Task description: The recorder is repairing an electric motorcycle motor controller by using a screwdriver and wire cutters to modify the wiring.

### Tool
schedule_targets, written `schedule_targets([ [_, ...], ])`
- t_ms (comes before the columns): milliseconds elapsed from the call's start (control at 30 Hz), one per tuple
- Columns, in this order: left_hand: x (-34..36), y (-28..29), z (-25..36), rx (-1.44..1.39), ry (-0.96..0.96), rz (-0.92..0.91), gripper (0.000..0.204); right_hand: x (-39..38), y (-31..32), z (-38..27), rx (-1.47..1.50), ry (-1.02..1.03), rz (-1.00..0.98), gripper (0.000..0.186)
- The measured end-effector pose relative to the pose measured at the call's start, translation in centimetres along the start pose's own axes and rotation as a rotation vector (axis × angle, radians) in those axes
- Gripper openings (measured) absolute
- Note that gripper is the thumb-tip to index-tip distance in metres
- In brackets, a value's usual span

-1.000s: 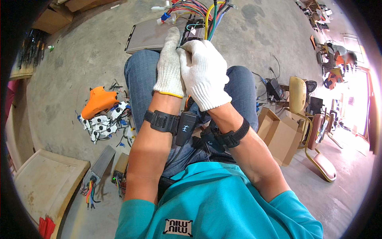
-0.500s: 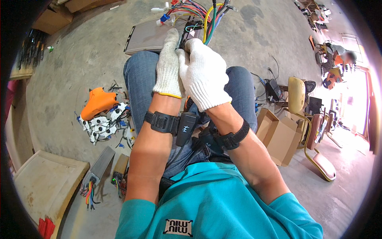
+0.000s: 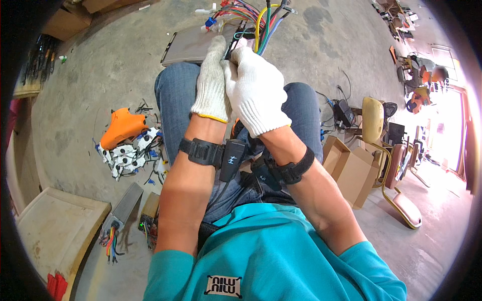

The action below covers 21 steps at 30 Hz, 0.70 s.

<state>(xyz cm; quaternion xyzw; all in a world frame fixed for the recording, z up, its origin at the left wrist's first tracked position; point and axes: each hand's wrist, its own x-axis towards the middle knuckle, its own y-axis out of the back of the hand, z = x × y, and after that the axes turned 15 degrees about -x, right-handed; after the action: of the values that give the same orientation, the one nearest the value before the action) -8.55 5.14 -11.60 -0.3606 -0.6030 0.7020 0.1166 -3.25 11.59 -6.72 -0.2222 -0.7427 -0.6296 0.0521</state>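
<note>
Both my hands wear white knitted gloves and meet beyond my knees, at the wire end of a finned grey metal controller box (image 3: pixel 193 47). My left hand (image 3: pixel 213 75) is upright along the box's near edge, one digit pointing away and the others curled out of sight. Close beside it, my right hand (image 3: pixel 256 85) is closed with its fingers bent in at the box's black end. What either hand grips is hidden. From that end spreads a wire bundle (image 3: pixel 241 11) of red, black and other thin leads with plugs, plus thick yellow, green and blue cables.
On the floor at left lie an orange plastic shell (image 3: pixel 123 128) and several white parts (image 3: pixel 128 158). Another finned controller (image 3: pixel 123 203) with coloured wires sits near a pale board (image 3: pixel 55 226). Right are an open cardboard box (image 3: pixel 351 173), a chair (image 3: pixel 374 120) and a distant person (image 3: pixel 427 70).
The controller box and its wires have shifted slightly relative to my hands, uncovering less of the black end. My hands keep nearly the same pose.
</note>
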Motion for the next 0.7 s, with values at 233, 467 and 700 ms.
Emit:
schedule_targets([
  [233, -0.68, -0.24, 0.16, -0.015, 0.047, 0.056, 0.047, -0.07, 0.16, -0.38, -0.066, -0.06, -0.04, 0.023],
  [467, -0.91, -0.85, -0.09, -0.027, 0.036, 0.106, 0.047, 0.05, 0.48, -0.31, -0.051, -0.05, -0.086, 0.024],
  [700, -0.97, -0.95, 0.02, -0.044, 0.034, 0.069, 0.046, 0.17, 0.7, -0.27, -0.045, -0.027, -0.096, 0.021],
])
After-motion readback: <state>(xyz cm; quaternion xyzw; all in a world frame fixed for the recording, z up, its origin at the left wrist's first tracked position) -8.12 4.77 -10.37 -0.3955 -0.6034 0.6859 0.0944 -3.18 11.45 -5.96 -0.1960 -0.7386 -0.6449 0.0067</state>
